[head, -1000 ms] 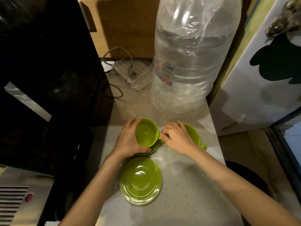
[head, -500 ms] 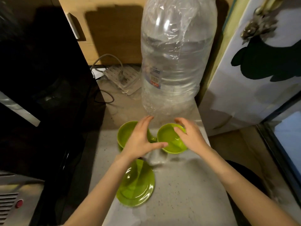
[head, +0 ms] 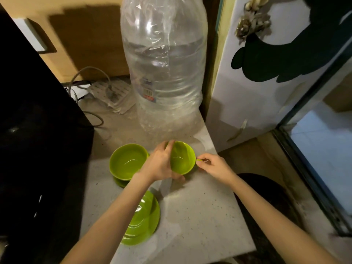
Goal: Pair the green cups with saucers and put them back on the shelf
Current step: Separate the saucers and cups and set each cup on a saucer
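Two green cups are on the speckled counter (head: 194, 216). The left cup (head: 128, 161) sits on a green saucer (head: 120, 182) whose edge shows beneath it. The right cup (head: 183, 158) is held between both hands: my left hand (head: 162, 164) wraps its left side, and my right hand (head: 213, 166) pinches its small handle. A second green saucer (head: 146, 220) lies nearer me with nothing on it, partly hidden by my left forearm.
A large clear water bottle (head: 163, 69) stands just behind the cups. A power strip and cables (head: 108, 92) lie at the back left. A black appliance (head: 38, 130) walls off the left. A white fridge (head: 266, 82) stands right, past the counter's edge.
My left hand left the left cup and went to the right cup. My right hand shifted from that cup's rim to its handle. The camera moved in closer.
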A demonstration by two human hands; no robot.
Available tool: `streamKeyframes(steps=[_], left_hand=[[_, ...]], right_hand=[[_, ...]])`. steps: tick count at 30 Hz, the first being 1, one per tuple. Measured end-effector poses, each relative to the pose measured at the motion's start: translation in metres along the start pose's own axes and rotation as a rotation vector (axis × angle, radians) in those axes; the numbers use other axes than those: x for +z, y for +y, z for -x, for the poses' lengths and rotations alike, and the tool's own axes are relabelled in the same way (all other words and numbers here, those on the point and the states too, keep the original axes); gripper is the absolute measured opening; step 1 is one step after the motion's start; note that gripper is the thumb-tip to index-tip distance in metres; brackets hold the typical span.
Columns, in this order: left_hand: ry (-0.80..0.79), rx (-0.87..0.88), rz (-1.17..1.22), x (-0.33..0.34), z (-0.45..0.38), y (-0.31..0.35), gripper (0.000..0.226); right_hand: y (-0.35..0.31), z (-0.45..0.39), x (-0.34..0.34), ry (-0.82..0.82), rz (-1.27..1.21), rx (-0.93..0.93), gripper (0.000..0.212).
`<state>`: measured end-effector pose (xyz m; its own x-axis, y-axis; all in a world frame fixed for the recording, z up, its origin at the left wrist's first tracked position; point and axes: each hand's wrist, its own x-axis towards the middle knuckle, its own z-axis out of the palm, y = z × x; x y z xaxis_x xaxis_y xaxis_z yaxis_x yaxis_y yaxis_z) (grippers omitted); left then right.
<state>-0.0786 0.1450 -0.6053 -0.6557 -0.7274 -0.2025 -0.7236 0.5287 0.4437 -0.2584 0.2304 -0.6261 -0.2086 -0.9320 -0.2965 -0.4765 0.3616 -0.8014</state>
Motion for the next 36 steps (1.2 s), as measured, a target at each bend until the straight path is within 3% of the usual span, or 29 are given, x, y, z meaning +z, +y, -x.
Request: streamKeyframes(steps=[9,14,18,26,36], left_hand=[[0.149,0.018,0.124,0.002,0.012,0.006,0.124],[0.324,0.049,0.194,-0.012,0.036,0.009,0.122],[0.414,0.029,0.219,-0.021,0.066,0.003,0.121],[0.451,-0.042,0.221,-0.014,0.141,-0.023,0.112],[0.407,-0.17,0.308,0.021,0.183,-0.043,0.102]], right_hand=[[-0.001,0.009,-0.013,0.038,-0.093,-0.063,0.006],[-0.021,0.018,-0.017,0.058,-0.21,-0.152,0.006],[-0.038,0.027,-0.006,-0.019,-0.301,-0.179,0.008],[-0.056,0.054,0.034,-0.29,-0.308,-0.18,0.013],[-0.054,0.067,0.072,-0.385,-0.08,-0.187,0.015]])
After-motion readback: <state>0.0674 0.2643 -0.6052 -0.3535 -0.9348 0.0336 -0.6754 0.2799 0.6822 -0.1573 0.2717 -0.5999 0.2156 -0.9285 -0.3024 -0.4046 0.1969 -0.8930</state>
